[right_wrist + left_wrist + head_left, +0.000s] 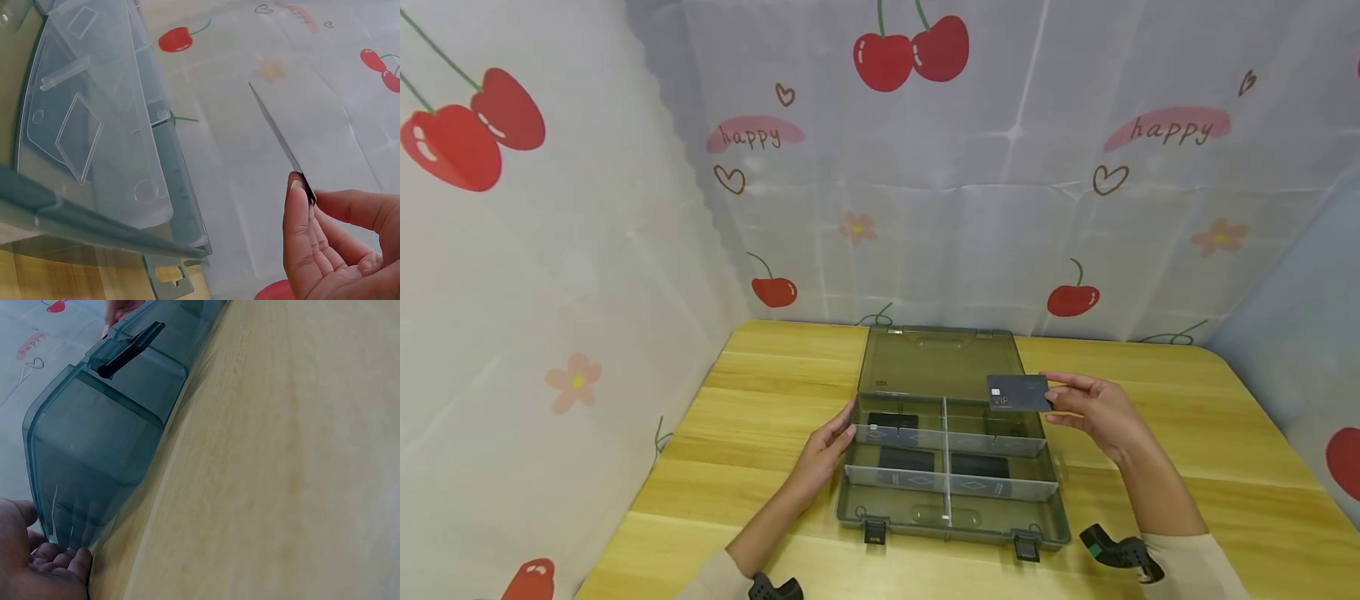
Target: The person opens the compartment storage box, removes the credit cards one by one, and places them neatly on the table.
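A translucent green-grey plastic storage box lies on the table with its lid swung back. My right hand pinches a dark card marked VIP by its right edge, holding it over the box's back right. The right wrist view shows that card nearly edge-on between thumb and fingers. With my left hand I grip the box's left side; in the left wrist view its fingers curl at the box corner. Dark cards lie in the back left compartment, middle left and middle right.
Clear dividers split the box into several compartments. Two dark latches hang at its front. A wooden table lies beneath, with a cherry-patterned cloth behind and at the sides. Each wrist wears a black device.
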`<state>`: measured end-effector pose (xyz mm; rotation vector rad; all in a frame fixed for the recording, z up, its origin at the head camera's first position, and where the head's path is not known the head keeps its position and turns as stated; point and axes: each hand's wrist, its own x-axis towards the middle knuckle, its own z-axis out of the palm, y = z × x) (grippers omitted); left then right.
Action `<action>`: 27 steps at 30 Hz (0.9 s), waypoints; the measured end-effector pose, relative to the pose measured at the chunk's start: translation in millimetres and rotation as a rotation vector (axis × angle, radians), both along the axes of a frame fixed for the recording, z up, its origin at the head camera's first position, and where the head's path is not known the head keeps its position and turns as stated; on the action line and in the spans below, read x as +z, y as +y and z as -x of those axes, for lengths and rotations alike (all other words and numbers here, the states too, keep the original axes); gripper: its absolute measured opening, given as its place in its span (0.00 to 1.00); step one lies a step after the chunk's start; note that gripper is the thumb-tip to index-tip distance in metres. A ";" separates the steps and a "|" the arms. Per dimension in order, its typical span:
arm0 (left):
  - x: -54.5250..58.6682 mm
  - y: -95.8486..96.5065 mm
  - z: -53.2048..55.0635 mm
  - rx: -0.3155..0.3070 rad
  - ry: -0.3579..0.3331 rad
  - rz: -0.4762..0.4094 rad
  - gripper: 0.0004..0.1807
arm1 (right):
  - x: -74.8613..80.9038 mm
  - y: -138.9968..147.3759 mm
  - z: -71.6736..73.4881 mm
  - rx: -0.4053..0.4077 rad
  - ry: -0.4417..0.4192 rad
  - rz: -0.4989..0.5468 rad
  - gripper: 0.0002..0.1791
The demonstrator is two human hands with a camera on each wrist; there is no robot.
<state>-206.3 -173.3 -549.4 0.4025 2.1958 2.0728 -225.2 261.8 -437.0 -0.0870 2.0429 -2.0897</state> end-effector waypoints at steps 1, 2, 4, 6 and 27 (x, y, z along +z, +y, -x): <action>0.2 -0.2 -0.2 -0.004 -0.001 0.001 0.32 | 0.1 0.6 0.5 -0.002 -0.001 0.005 0.21; 0.4 -0.4 -0.3 -0.006 -0.007 0.004 0.32 | 0.6 0.9 0.8 -0.004 -0.002 0.009 0.22; 0.7 -1.3 -0.6 -0.008 -0.006 0.010 0.32 | 1.7 1.5 1.4 -0.006 0.000 0.003 0.24; 1.4 -2.5 -0.5 0.000 -0.007 0.011 0.32 | 2.9 1.2 2.6 -0.008 0.008 -0.004 0.28; 1.8 1.7 -0.9 0.027 0.002 -0.001 0.31 | -2.3 24.9 0.3 -0.074 0.033 0.061 0.26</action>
